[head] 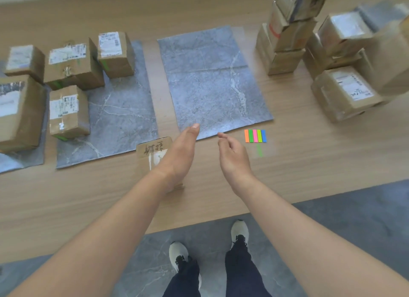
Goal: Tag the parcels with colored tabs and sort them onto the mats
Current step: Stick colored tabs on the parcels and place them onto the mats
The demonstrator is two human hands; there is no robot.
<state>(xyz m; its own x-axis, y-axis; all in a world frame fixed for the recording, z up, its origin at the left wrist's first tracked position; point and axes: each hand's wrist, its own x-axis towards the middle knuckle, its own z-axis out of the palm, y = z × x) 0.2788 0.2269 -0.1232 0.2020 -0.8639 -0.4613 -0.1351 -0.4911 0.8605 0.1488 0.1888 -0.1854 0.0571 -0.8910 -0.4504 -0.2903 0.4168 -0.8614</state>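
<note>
Reading labels first: the small cardboard box [151, 155] at the near table edge carries black handwritten characters I cannot make out, plus a white sticker. White shipping labels on the other parcels are too blurred to read. Left hand [177, 157] lies against the box's right side, thumb straight, fingers hidden; cannot tell whether it grips. Right hand [234, 155] hovers just right of it, fingers loosely curled, holding nothing. Tabs [255, 135] in orange, green, pink, yellow-green and blue strips lie on the wood-grain table [309, 159], just off the near right corner of the middle mat [212, 79]; one loose green tab [259, 151] lies just near of them. Mats are flat grey marble-veined sheets. Left mat [119, 115] holds brown cardboard parcels [68, 113] with green tabs on their sides. Stack [285, 44] of taped boxes stands far right.
</note>
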